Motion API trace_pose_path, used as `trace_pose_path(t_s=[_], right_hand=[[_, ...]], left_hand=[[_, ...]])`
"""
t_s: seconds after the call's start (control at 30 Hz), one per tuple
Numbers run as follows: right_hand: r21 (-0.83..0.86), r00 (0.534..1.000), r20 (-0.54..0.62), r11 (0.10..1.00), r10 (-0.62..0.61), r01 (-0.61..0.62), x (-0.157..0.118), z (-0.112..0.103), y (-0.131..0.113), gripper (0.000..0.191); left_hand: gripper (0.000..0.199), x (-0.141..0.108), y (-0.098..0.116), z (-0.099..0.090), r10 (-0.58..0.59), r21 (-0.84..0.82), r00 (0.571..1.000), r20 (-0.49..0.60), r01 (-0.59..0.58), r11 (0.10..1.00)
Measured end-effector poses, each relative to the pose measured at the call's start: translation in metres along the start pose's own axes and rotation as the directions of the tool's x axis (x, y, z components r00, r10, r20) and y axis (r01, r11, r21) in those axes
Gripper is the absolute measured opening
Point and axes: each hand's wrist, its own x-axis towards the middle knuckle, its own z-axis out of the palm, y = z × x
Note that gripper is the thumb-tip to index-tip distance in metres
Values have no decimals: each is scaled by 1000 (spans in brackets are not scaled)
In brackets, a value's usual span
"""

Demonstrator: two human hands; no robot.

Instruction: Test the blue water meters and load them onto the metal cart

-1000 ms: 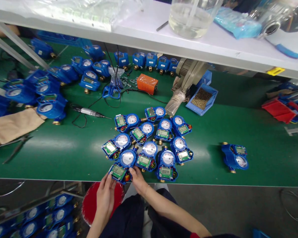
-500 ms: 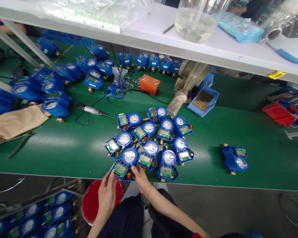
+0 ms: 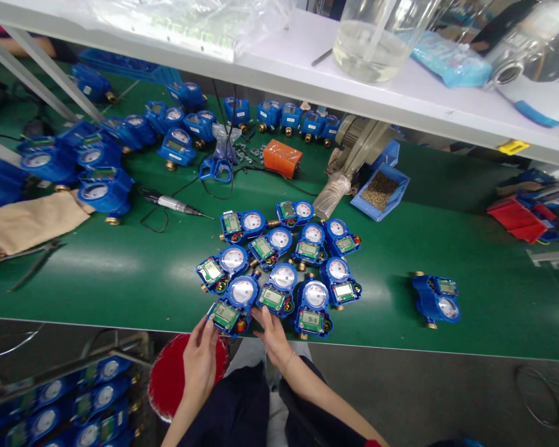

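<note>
Several blue water meters with round white dials and exposed green display boards lie in a cluster on the green bench. My left hand (image 3: 199,354) grips the lower left corner of the nearest left water meter (image 3: 233,304), thumb by its display. Between that meter and its neighbour is my right hand (image 3: 274,338), fingers apart. One fingertip reaches the lower edge of the neighbouring water meter (image 3: 277,292), whose display is lit; its other fingers are partly hidden. Right of these sits another water meter (image 3: 313,307) with digits showing. A single meter (image 3: 438,299) lies apart on the right.
An electric screwdriver (image 3: 174,205) lies left of the cluster. Behind stand an orange block (image 3: 282,158), a motor-like machine (image 3: 354,149) and a blue bin (image 3: 381,189) of small brass parts. A white shelf (image 3: 279,68) crosses above. A red stool (image 3: 168,379) stands below the bench edge.
My right hand has come off the nearest left meter and shifted slightly right to its neighbour's lower edge. My left hand keeps its place. The right meter's display reading has changed.
</note>
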Motion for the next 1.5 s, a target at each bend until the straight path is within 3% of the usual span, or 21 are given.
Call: trace_pose_path(t_s=[0.33, 0.63, 1.07, 1.5], right_hand=[[31, 1000, -24, 1000, -4, 5, -4, 1, -6, 55], [92, 997, -71, 996, -8, 15, -5, 4, -5, 53], [150, 998, -66, 989, 16, -6, -7, 6, -10, 49], [234, 999, 10, 972, 33, -34, -7, 1, -7, 48]], left_hand=[[37, 2, -3, 1, 9, 9, 999, -36, -8, 1000], [35, -16, 19, 17, 41, 129, 992, -115, -26, 991], [42, -22, 28, 14, 72, 231, 976, -207, -23, 973], [37, -19, 23, 13, 57, 136, 979, -198, -30, 990]])
